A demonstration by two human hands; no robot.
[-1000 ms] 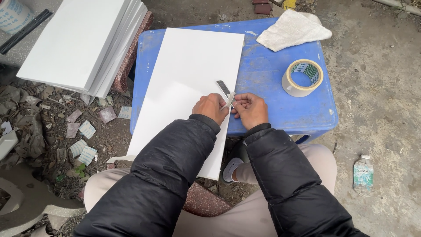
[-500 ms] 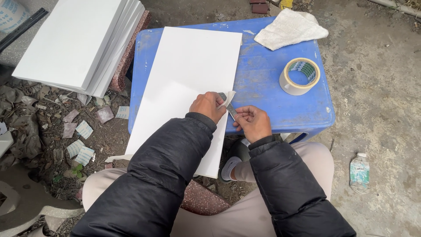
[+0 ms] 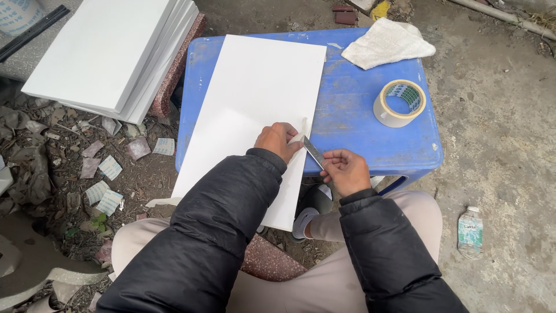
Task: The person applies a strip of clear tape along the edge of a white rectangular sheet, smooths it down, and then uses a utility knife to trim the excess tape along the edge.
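A long white board (image 3: 255,110) lies across a blue plastic table (image 3: 359,124), its near end overhanging toward my lap. My left hand (image 3: 279,141) rests on the board's right edge and pinches a thin pale strip (image 3: 301,132) lifting off that edge. My right hand (image 3: 346,170) sits just off the board's edge and grips a narrow metal blade (image 3: 313,152), whose tip points up-left under the strip beside my left fingers. Black jacket sleeves cover both arms.
A roll of tape (image 3: 399,103) and a crumpled white cloth (image 3: 387,44) sit on the table's right half. A stack of white boards (image 3: 110,55) lies at the left. Paper scraps (image 3: 104,174) litter the ground there. A small plastic bottle (image 3: 470,232) lies at the right.
My right hand has drawn the blade down and to the right, away from my left hand. A strip now lifts off the board's edge under my left fingers.
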